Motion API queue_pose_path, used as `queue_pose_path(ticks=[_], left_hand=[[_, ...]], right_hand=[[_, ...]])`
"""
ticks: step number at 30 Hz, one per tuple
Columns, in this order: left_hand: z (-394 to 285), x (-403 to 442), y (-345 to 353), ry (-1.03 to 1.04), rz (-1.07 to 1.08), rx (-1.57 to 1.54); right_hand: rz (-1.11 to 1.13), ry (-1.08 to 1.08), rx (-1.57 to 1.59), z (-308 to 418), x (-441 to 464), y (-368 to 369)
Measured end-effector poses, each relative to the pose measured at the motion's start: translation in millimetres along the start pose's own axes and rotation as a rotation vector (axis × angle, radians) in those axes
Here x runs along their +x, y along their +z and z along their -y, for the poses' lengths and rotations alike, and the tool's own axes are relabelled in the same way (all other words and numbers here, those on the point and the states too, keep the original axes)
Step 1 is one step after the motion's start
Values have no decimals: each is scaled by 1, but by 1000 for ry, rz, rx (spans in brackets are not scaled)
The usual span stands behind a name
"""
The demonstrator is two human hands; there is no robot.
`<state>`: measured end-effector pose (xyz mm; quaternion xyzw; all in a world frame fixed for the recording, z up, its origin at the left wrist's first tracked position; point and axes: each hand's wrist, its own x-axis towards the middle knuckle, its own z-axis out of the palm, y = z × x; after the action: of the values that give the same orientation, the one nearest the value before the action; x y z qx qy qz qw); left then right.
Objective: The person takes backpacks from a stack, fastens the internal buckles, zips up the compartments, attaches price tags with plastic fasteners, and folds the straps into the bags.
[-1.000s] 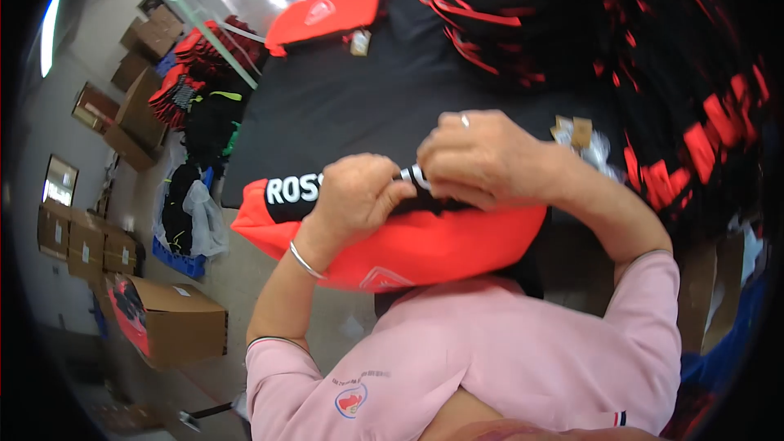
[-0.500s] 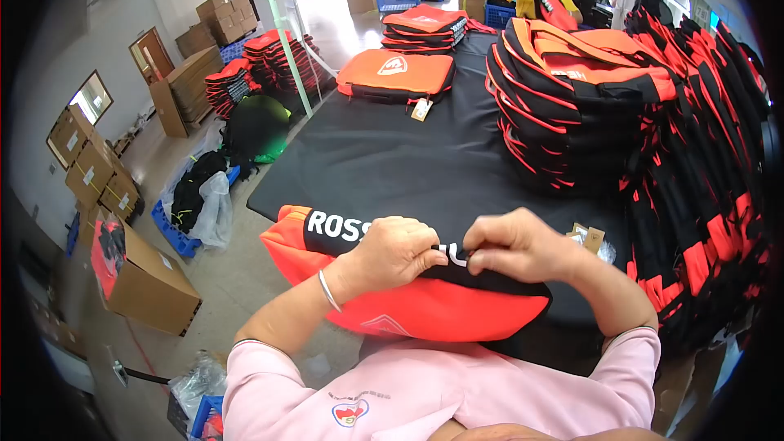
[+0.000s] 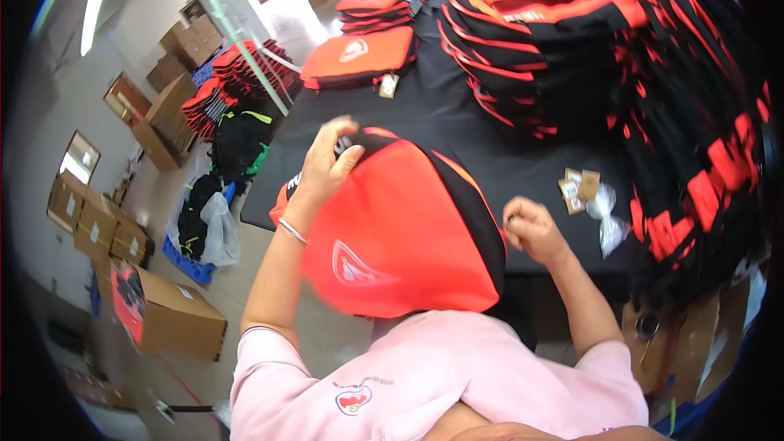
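Observation:
An orange-red and black bag (image 3: 400,229) with a pale shield-shaped logo is held tilted over the near edge of the table. My left hand (image 3: 327,165) is closed on the bag's upper left edge, at the black band with white letters. Beside the bag's right edge is my right hand (image 3: 535,230), its fingers pinched. A small dark bit shows at those fingertips, too small to name. To the right, cardboard tags (image 3: 578,188) and a crumpled clear plastic bag (image 3: 606,224) lie on the black table (image 3: 482,159).
A flat orange bag (image 3: 357,57) with a tag lies farther back, before a small pile of bags (image 3: 377,6). Tall stacks of red and black bags (image 3: 539,57) line the right side. An open carton (image 3: 181,314) and a blue crate (image 3: 192,268) stand on the floor at left.
The bag has turned from lying crosswise to standing tilted, its logo panel facing me. My left hand moved up and left with its edge; my right hand moved right. The view tipped downward.

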<state>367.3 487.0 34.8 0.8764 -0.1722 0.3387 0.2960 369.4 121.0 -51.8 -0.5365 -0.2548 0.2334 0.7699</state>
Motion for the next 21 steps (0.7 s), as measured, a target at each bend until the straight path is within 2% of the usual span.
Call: queue_pose_path(ticks=[2, 3, 4, 6, 7, 8, 10, 14, 16, 18, 19, 20, 21], left_hand=[[-82, 31, -1, 245, 147, 157], [-114, 40, 5, 369, 289, 248], [-132, 44, 12, 490, 432, 332], [-130, 44, 32, 536, 682, 453], [-128, 52, 32, 569, 679, 554], [-117, 65, 27, 591, 731, 485], [-112, 78, 14, 677, 664, 381], [-99, 100, -25, 570, 611, 382], [-76, 113, -55, 407, 578, 431], [-39, 117, -79, 86, 425, 281], [-39, 127, -87, 105, 405, 446], [-27, 135, -80, 96, 395, 450], [-12, 143, -67, 117, 445, 584]], right_hand=[[4, -101, -19, 17, 15, 20], [14, -128, 44, 23, 23, 27], [32, -163, 42, 35, 31, 37], [-34, -244, -20, 57, 45, 54], [-66, -244, -41, 66, 50, 59], [7, -238, 102, 68, 59, 59], [84, -287, 116, 73, 69, 61], [92, -335, 50, 73, 70, 65], [81, -326, -20, 64, 60, 58], [32, -279, -124, 31, 43, 61], [11, -215, 3, 9, 36, 68], [-8, -149, 124, -7, 33, 72], [10, -142, 116, -13, 36, 71]])
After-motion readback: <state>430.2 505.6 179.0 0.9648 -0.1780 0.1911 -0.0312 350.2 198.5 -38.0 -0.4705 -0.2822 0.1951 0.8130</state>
